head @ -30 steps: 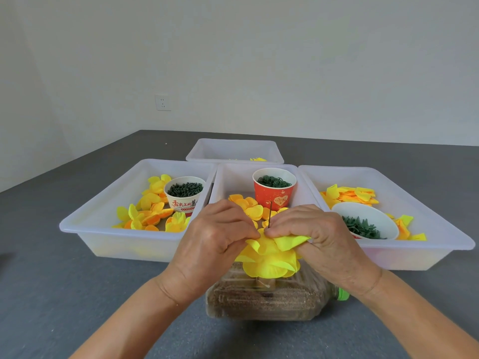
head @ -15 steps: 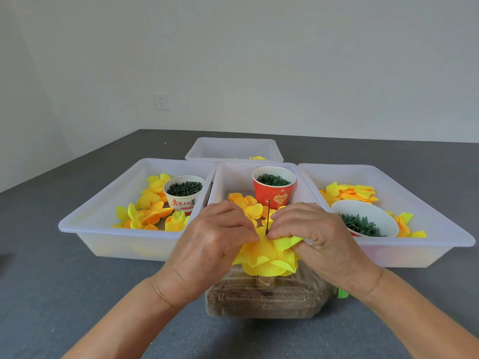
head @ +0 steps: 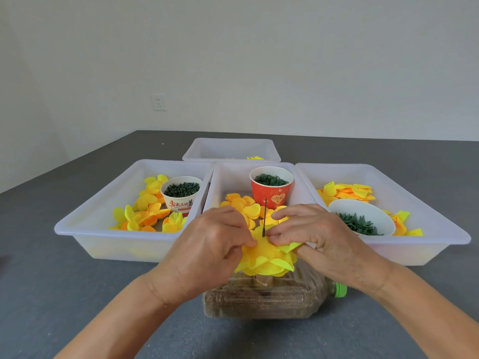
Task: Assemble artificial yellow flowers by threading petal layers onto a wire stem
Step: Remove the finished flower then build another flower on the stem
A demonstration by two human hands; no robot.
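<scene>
left hand [head: 207, 251] and right hand [head: 315, 238] both pinching yellow petal layers [head: 267, 256], pressing them down dark wire stem [head: 265, 216] rising between fingertips; sitting over brown-filled bottle [head: 261, 299] beneath both wrists.

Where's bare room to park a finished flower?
Bare grey tabletop left of the sand-filled bottle, before the left tray. The far tray looks nearly bare. Crowded: both hands on the yellow flower, and the cup-filled middle tray.
</scene>
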